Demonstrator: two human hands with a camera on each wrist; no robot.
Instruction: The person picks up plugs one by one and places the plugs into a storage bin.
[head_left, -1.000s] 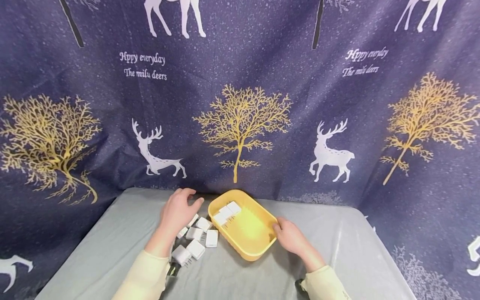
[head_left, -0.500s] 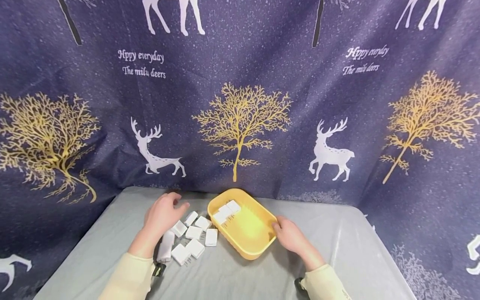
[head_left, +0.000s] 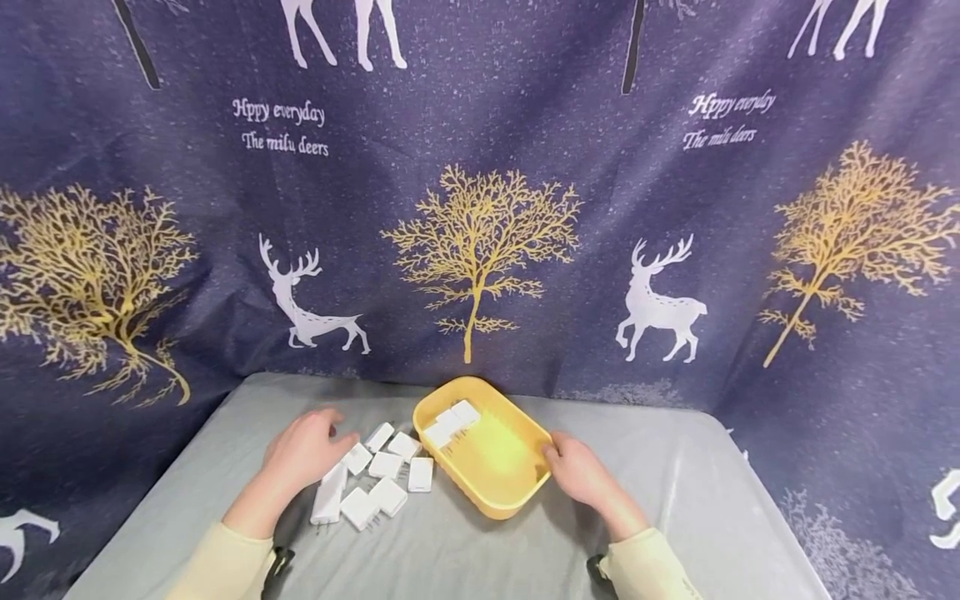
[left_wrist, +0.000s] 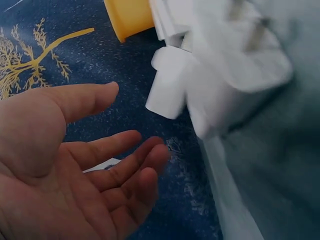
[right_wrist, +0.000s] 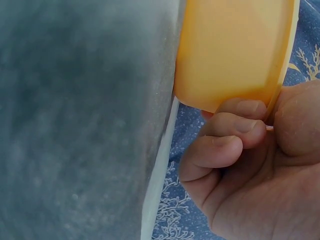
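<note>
A yellow plastic basket (head_left: pixel 495 458) stands on the table with a few white plug chargers (head_left: pixel 452 422) inside, at its far left end. My right hand (head_left: pixel 583 473) grips the basket's right rim; the right wrist view shows the fingers (right_wrist: pixel 225 145) curled against the yellow wall. Left of the basket lies a loose group of several white chargers (head_left: pixel 386 465), some with prongs showing. My left hand (head_left: pixel 306 450) hovers beside this group at its left, fingers relaxed and apart. In the left wrist view, nothing lies between its thumb and fingers (left_wrist: pixel 100 150), and a white charger (left_wrist: pixel 225 75) is close by.
A grey cloth covers the table (head_left: pixel 660 492). Behind its far edge hangs a dark blue curtain (head_left: pixel 555 333) with deer and tree prints. One longer white charger (head_left: pixel 328 497) lies at the group's left edge, near the left forearm.
My left hand has moved left and toward me, away from the basket, uncovering more white chargers. The right hand and basket have stayed in place.
</note>
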